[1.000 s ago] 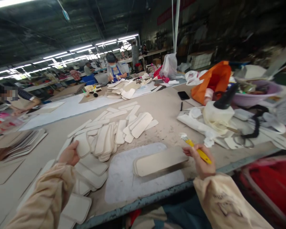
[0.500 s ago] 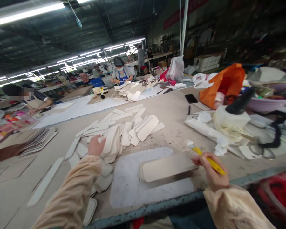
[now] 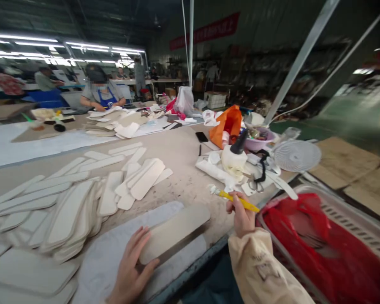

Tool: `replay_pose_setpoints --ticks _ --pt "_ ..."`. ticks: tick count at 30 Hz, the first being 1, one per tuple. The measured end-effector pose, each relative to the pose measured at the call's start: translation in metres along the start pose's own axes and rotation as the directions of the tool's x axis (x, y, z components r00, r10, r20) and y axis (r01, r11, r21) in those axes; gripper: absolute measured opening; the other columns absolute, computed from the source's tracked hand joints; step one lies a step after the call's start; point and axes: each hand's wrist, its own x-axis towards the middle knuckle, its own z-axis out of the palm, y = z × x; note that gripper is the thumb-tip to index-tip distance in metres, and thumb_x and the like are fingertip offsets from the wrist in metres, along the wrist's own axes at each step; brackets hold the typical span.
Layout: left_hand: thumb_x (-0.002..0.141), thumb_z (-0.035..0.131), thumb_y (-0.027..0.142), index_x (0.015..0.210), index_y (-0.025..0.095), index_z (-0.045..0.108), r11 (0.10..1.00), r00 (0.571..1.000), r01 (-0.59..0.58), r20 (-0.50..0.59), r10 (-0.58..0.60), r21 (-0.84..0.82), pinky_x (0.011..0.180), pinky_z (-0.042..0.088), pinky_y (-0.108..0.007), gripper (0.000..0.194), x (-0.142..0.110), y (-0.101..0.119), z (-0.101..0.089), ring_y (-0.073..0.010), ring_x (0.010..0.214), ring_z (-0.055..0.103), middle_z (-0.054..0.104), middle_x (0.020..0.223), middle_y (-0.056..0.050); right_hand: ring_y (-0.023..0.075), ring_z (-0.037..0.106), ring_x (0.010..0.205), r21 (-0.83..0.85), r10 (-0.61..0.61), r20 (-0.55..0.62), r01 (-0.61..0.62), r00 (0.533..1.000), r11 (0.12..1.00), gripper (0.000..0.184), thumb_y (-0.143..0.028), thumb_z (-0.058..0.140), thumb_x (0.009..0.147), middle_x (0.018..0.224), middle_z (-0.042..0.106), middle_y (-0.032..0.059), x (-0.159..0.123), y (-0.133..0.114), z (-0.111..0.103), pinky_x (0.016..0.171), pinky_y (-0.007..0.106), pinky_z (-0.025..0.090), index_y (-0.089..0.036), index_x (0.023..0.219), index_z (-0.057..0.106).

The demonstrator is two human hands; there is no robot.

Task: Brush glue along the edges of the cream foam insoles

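My right hand (image 3: 243, 213) is closed around a yellow-handled brush (image 3: 236, 199), its bristle end coated in white and pointing left over the table. My left hand (image 3: 134, 264) is at the near left end of a long beige panel (image 3: 177, 232) with rounded corners, fingers along one edge and thumb at the other. Under the panel is a whitish sheet (image 3: 99, 253) on the table. Left of it lies a loose heap of similar pale panels (image 3: 68, 215), with a smaller overlapping group (image 3: 145, 177) beyond.
Up the table are a black phone (image 3: 202, 137), an orange bag (image 3: 226, 124) and a white bottle with a black cone top (image 3: 234, 158). A crate lined with a red plastic bag (image 3: 329, 236) stands at right. A co-worker (image 3: 103, 90) sits across the table.
My left hand has moved from the heap to the left end of the beige panel. My right hand still holds the brush. The view has swung right, bringing the red-lined crate into sight.
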Motion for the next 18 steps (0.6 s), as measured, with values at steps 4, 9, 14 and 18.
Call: replay_pose_setpoints --ticks 4,9,14,18 --pt "0.075 0.065 0.035 0.130 0.032 0.047 1.000 0.999 -0.019 -0.032 0.019 0.000 0.102 0.043 -0.052 0.059 -0.002 -0.010 0.001 -0.0330 0.126 0.046 0.047 0.138 -0.009 0.0098 0.042 0.043 -0.087 -0.042 -0.158 0.028 0.987 0.996 0.033 -0.050 0.055 0.084 0.050 0.051 -0.0057 0.039 -0.014 -0.038 0.044 0.023 0.034 -0.017 0.091 0.058" --pt "0.077 0.063 0.035 0.133 0.033 0.043 1.000 0.998 0.025 -0.049 -0.025 -0.004 0.101 0.044 -0.053 0.060 -0.002 -0.008 0.000 -0.0326 0.126 0.046 0.044 0.141 -0.010 0.0107 0.043 0.042 -0.410 -0.066 -0.179 -0.013 0.982 0.912 0.043 -0.059 0.054 0.080 0.049 0.053 -0.0041 0.098 -0.017 -0.067 0.044 0.024 0.035 -0.017 0.087 0.061" --pt "0.076 0.064 0.035 0.134 0.033 0.043 0.999 0.997 0.042 -0.064 -0.044 -0.022 0.101 0.044 -0.051 0.062 0.000 -0.005 -0.001 -0.0318 0.126 0.046 0.047 0.138 -0.009 0.0160 0.054 0.051 -0.740 0.018 -0.119 -0.101 0.993 0.665 0.048 -0.064 0.047 0.080 0.049 0.057 0.0003 0.136 -0.004 -0.073 0.055 0.028 0.039 -0.019 0.070 0.063" --pt "0.074 0.065 0.035 0.135 0.034 0.042 0.999 0.994 0.051 -0.098 -0.053 -0.019 0.101 0.045 -0.051 0.065 0.000 -0.004 -0.003 -0.0326 0.124 0.048 0.049 0.136 -0.009 0.0190 0.057 0.055 -0.784 0.079 -0.059 -0.095 0.995 0.614 0.038 -0.052 0.049 0.082 0.051 0.060 0.0017 0.149 0.011 -0.067 0.061 0.032 0.040 -0.018 0.076 0.065"
